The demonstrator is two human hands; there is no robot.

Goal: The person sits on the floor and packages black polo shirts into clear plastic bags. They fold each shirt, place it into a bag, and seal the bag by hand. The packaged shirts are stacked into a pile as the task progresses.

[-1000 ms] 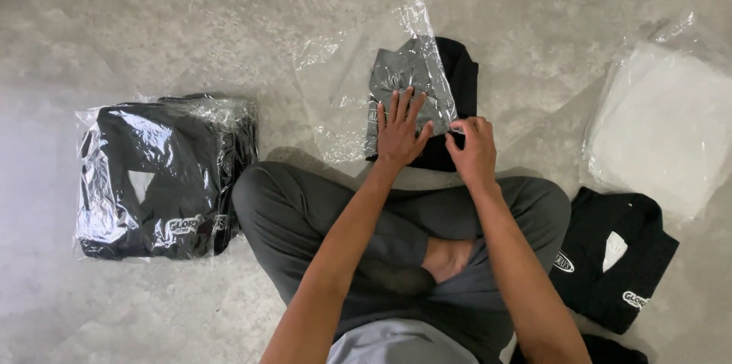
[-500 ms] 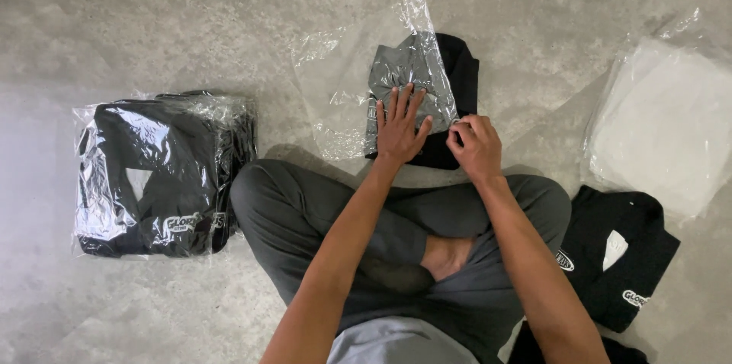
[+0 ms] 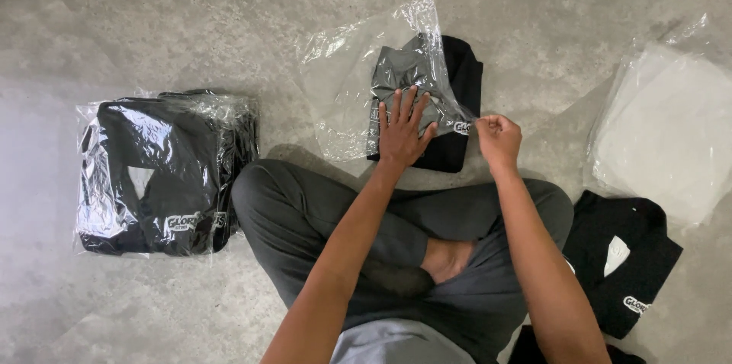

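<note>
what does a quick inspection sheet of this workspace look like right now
surface: grey concrete floor, person sits cross-legged on it
job's things: folded black shirt partly under a clear plastic bag
clutter: stack of bagged black shirts at left; pile of empty clear bags and loose black shirt at right
grippers: left hand flat on the bag over the shirt; right hand pinches the bag's edge
cables: nothing seen
surroundings: nothing seen beyond the floor
</note>
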